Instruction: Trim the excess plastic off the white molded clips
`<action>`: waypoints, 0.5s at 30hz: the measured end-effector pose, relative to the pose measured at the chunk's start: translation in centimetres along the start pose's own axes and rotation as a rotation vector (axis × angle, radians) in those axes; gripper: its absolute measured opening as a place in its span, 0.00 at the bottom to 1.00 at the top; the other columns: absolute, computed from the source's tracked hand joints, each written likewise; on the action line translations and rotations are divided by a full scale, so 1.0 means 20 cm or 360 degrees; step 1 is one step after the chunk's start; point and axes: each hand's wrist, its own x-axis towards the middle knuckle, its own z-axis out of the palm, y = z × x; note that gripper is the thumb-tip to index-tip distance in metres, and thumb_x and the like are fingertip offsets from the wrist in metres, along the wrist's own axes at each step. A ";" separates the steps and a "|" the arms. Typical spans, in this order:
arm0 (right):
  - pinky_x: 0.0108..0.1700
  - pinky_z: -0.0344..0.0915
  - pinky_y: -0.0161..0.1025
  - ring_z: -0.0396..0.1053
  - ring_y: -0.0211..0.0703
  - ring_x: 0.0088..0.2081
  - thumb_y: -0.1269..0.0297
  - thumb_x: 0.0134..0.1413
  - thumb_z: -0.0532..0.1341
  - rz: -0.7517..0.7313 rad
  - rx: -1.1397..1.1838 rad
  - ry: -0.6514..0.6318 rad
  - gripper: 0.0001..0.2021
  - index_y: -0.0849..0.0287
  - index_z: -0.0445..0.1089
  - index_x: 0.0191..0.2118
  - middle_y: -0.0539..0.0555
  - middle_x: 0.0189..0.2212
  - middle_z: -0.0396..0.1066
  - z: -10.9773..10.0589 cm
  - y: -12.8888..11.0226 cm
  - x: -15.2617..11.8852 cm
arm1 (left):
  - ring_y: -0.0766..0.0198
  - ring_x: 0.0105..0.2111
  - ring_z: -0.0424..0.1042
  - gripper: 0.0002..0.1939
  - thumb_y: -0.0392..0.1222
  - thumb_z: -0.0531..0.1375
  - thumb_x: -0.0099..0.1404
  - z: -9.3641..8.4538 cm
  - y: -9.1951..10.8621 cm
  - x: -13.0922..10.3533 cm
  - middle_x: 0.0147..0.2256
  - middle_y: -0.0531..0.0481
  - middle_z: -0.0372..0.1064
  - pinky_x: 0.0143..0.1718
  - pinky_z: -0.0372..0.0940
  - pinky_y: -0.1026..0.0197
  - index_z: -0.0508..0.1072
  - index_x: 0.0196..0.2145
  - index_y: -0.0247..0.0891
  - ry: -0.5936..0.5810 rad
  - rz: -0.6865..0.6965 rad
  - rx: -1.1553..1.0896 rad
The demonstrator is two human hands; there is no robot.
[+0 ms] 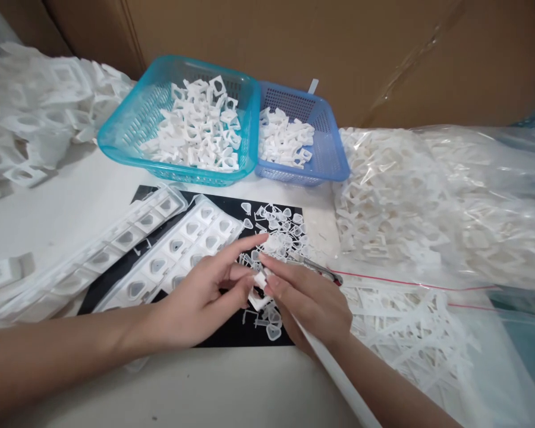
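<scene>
Over a black mat (232,336), my two hands meet at a small white plastic piece (259,300) with an opening in it. My left hand (200,300) pinches its left side between thumb and fingers, with the index finger stretched out above. My right hand (314,300) has its fingertips closed at the piece's upper right side; exactly what they grip is partly hidden. A long white strip (334,371) runs from beneath my right hand toward the bottom edge. Small translucent rounded-triangle pieces (280,229) lie scattered on the mat around my fingers.
Two trays of white compartments (196,232) (116,246) lie left. Behind are a teal basket (129,151) and a blue basket (334,148) with white parts. A metal tool (321,268) lies beside my right hand. Bagged parts (383,196) fill the right; loose parts (40,113) pile left.
</scene>
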 end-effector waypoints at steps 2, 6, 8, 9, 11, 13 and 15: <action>0.37 0.76 0.36 0.78 0.41 0.40 0.76 0.59 0.58 0.0182 0.0177 0.0002 0.10 0.56 0.67 0.44 0.59 0.41 0.79 -0.03 -0.01 0.02 | 0.65 0.29 0.75 0.22 0.37 0.50 0.71 0.00 0.01 0.01 0.27 0.52 0.72 0.32 0.70 0.65 0.57 0.62 0.40 0.0062 -0.0059 -0.0024; 0.43 0.76 0.43 0.77 0.44 0.45 0.78 0.54 0.61 0.0417 0.0428 0.0070 0.13 0.55 0.68 0.42 0.59 0.44 0.78 -0.09 -0.06 0.04 | 0.68 0.27 0.74 0.16 0.38 0.51 0.71 0.00 0.01 0.03 0.28 0.53 0.73 0.31 0.70 0.67 0.62 0.56 0.40 0.0097 -0.0110 0.0022; 0.43 0.76 0.41 0.77 0.43 0.43 0.79 0.53 0.61 0.0443 0.0427 0.0049 0.13 0.56 0.68 0.42 0.59 0.43 0.78 -0.09 -0.10 0.03 | 0.68 0.27 0.75 0.14 0.38 0.51 0.71 0.01 0.01 0.03 0.29 0.53 0.74 0.31 0.70 0.68 0.62 0.54 0.40 0.0124 -0.0140 0.0031; 0.43 0.76 0.40 0.77 0.43 0.42 0.79 0.53 0.61 0.0422 0.0417 0.0023 0.13 0.57 0.69 0.42 0.59 0.43 0.78 -0.09 -0.11 0.03 | 0.68 0.27 0.75 0.13 0.38 0.51 0.71 0.01 0.01 0.03 0.29 0.53 0.74 0.31 0.71 0.67 0.62 0.53 0.40 0.0135 -0.0169 0.0008; 0.43 0.76 0.39 0.77 0.42 0.42 0.80 0.52 0.61 0.0361 0.0395 0.0014 0.12 0.60 0.69 0.41 0.60 0.40 0.79 -0.06 -0.12 0.01 | 0.67 0.28 0.76 0.12 0.39 0.50 0.71 0.01 0.01 0.03 0.31 0.53 0.75 0.31 0.72 0.66 0.61 0.52 0.40 0.0158 -0.0235 -0.0078; 0.43 0.76 0.39 0.77 0.44 0.42 0.80 0.52 0.61 0.0338 0.0367 0.0035 0.10 0.61 0.70 0.40 0.61 0.39 0.79 -0.03 -0.12 -0.01 | 0.67 0.28 0.77 0.12 0.39 0.50 0.72 0.01 0.01 0.03 0.31 0.53 0.74 0.32 0.72 0.66 0.61 0.52 0.40 0.0171 -0.0270 -0.0153; 0.41 0.76 0.40 0.77 0.44 0.41 0.79 0.52 0.61 0.0382 0.0322 0.0044 0.09 0.60 0.70 0.38 0.60 0.38 0.79 0.00 -0.11 -0.02 | 0.67 0.30 0.77 0.12 0.39 0.50 0.72 0.01 0.01 0.03 0.30 0.54 0.74 0.33 0.72 0.67 0.61 0.52 0.41 0.0188 -0.0264 -0.0173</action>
